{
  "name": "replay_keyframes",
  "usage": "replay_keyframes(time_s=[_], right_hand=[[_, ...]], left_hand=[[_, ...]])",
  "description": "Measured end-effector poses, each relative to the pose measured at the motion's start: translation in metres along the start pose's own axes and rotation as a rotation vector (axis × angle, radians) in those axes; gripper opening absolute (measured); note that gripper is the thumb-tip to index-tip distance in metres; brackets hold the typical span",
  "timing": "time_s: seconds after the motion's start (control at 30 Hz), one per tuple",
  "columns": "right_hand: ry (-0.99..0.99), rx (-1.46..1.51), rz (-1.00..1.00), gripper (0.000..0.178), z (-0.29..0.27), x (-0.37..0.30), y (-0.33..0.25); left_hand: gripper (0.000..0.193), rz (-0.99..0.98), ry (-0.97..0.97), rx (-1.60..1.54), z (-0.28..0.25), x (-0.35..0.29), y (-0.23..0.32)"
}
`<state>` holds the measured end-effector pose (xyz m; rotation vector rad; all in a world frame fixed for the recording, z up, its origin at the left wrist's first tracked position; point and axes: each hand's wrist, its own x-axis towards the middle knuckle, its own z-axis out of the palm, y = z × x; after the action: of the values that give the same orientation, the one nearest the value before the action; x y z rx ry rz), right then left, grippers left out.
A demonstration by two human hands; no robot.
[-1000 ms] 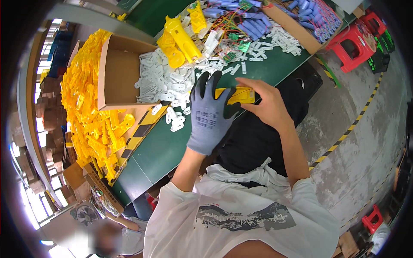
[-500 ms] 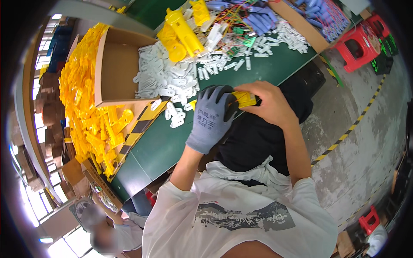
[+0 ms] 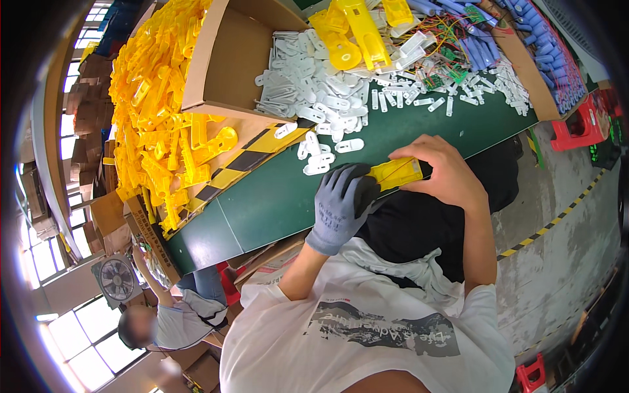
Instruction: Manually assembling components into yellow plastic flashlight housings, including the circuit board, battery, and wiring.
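Note:
Between my two hands, just over the near edge of the green table, is a yellow plastic housing [image 3: 397, 173] with a dark line across its face. My left hand [image 3: 343, 202], in a grey glove with black fingers, is closed around its left end. My bare right hand [image 3: 447, 171] pinches the other end between thumb and fingers. Part of the housing is hidden by the glove. Flat white plastic pieces [image 3: 349, 145] lie beyond my left hand, a few apart from their heap. Bigger yellow housings [image 3: 364, 34] rest on that heap.
An open cardboard box [image 3: 208, 59] stands left of the white heap. Beside it rises a large pile of yellow parts [image 3: 157, 118]. Blue cylindrical cells [image 3: 550, 59], wires and green boards lie at the far right. A red stool [image 3: 580, 124] stands beyond the table; another person [image 3: 187, 318] is at lower left.
My view has turned, so table and heaps sit farther right in it. More of the housing's yellow face shows between my hands. Both hands keep their hold.

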<state>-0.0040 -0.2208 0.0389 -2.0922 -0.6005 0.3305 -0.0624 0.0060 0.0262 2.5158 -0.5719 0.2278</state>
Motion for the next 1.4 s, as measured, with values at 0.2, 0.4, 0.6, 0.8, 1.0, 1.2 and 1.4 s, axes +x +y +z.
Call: replay_keyframes(time_s=[0.2, 0.4, 0.6, 0.8, 1.0, 1.2, 1.4], right_hand=[[-0.110, 0.056, -0.087, 0.060, 0.017, 0.030, -0.020], [0.095, 0.158, 0.045, 0.019, 0.024, 0.055, -0.026], [0.260, -0.117, -0.048, 0.014, 0.040, 0.071, -0.018], [0.373, -0.437, 0.157, 0.014, 0.002, 0.069, -0.017], [0.324, -0.588, 0.388, 0.018, -0.046, 0.043, 0.006], [0.347, -0.609, 0.262, 0.016, -0.042, 0.049, 0.015], [0.421, -0.727, 0.322, 0.014, -0.021, 0.049, 0.011]], left_hand=[[0.028, -0.126, 0.228, -0.015, -0.012, -0.029, -0.011], [0.024, -0.135, 0.251, -0.023, -0.027, -0.042, -0.031], [0.025, -0.106, 0.227, -0.067, -0.027, -0.040, -0.033], [0.022, -0.118, 0.222, -0.056, -0.031, -0.042, -0.037], [0.021, -0.003, 0.206, -0.084, -0.028, -0.028, -0.042], [0.022, 0.096, 0.074, -0.148, -0.020, 0.000, -0.042], [0.026, 0.160, 0.087, -0.153, 0.002, 0.026, -0.038]])
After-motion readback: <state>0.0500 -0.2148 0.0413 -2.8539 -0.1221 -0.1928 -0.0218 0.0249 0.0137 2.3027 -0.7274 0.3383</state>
